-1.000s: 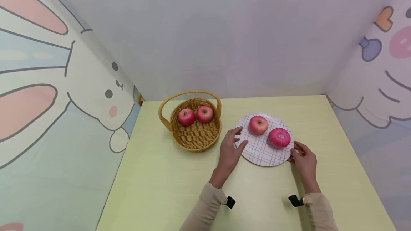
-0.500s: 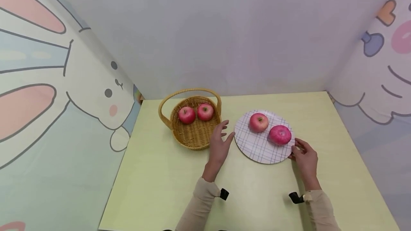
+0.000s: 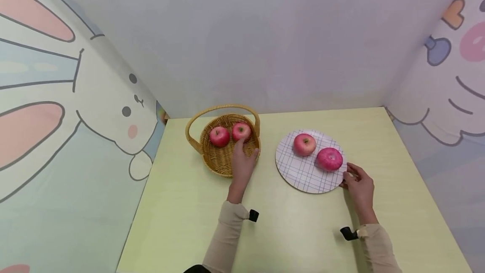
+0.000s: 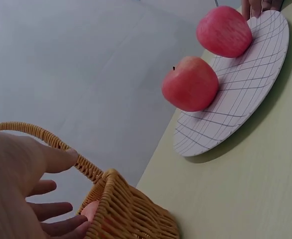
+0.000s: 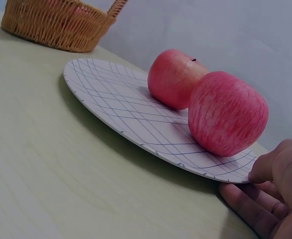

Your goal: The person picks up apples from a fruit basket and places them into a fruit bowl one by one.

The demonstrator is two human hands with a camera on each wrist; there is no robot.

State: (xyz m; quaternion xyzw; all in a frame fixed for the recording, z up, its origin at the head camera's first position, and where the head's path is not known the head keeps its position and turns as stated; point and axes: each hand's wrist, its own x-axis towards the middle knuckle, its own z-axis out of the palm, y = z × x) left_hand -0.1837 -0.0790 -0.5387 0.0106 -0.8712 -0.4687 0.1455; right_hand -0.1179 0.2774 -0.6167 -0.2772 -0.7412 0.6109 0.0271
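L hand (image 3: 242,161) is over the wicker basket (image 3: 217,161) at abt 10 o'clock on the table (image 3: 303,226), fingers spread and reaching in; grip apart, clamped on nothing. Fingertips (image 4: 61,226) are right at the nearer-right apple (image 3: 241,131) in the basket, contact unclear in the wrist view. Second basket apple (image 3: 219,136) sits just beside it at its 9 o'clock.

R hand (image 3: 358,184) pinches the rim of the checked plate (image 3: 303,172) at the plate's 4 o'clock, thumb on top, fingers under. Plate carries two apples: one at its 12 o'clock (image 3: 305,144), one at 2–3 o'clock (image 3: 329,159), touching or nearly so.

Risks, as I judge them:
- Basket is light; a push from the L hand could slide or tip it, handle (image 3: 223,108) may snag the wrist.
- Round apple could roll off the fingertips into its neighbour.
- If the R hand lifts or tilts the rim, plate apples could roll off; flat plate, low lip.
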